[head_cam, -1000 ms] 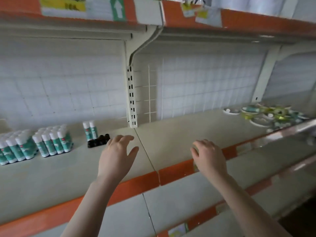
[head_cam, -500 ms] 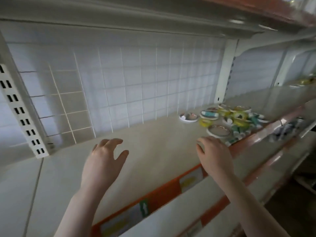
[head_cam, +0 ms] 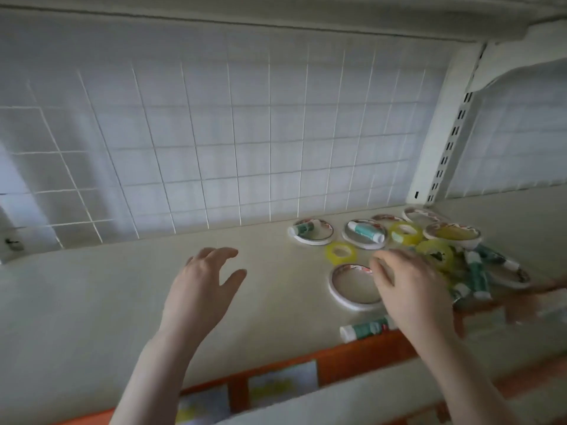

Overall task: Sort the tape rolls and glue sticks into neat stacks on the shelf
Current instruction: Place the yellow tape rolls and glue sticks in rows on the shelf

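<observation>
Left hand (head_cam: pixel 201 289) over bare shelf (head_cam: pixel 92 302), fingers spread, grasping nothing. Right hand (head_cam: pixel 411 297) above white tape roll (head_cam: pixel 352 288), fingers loosely bent, empty. Yellow tape rolls (head_cam: pixel 340 252) and green-labelled glue sticks (head_cam: pixel 366 328) lie scattered at right. Label print illegible.

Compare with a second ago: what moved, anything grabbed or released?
The view swung right along the shelf: the upright glue stick packs left the frame and the mixed pile of tape rolls and glue sticks came close. The right hand now reaches over the pile's near edge, fingers spread, gripping nothing. The left hand is open above bare shelf as before. Nothing grabbed or released; the pile looks untouched.
</observation>
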